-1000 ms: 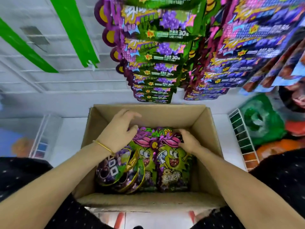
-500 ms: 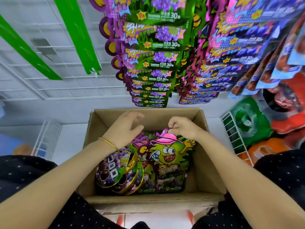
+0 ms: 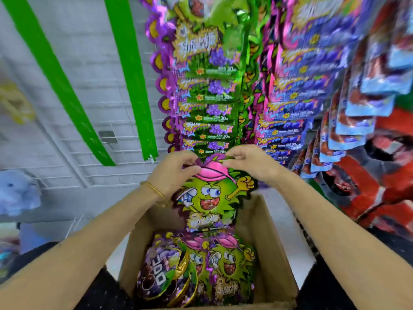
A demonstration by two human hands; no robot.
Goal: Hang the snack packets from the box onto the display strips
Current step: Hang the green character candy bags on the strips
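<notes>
Green display strips (image 3: 134,86) hang at left. The left hand (image 3: 174,175) and right hand (image 3: 252,164) each pinch the top edge of a green cartoon snack packet (image 3: 210,200), held above the open cardboard box (image 3: 268,238), just below the hung packets (image 3: 207,97).

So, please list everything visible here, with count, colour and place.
held packet: one, green with pink cap, above the box
cardboard box: one, brown, bottom centre
green packets: at least two, inside box, right
round packets: several, purple, inside box, left
display strips: two, green, bare, upper left
grape packets: one column, green-purple, hanging top centre
blue packets: one column, pink-blue, hanging further right
bracelet: one, gold, left wrist
left hand: pinches held packet's top
right hand: pinches held packet's top
</notes>
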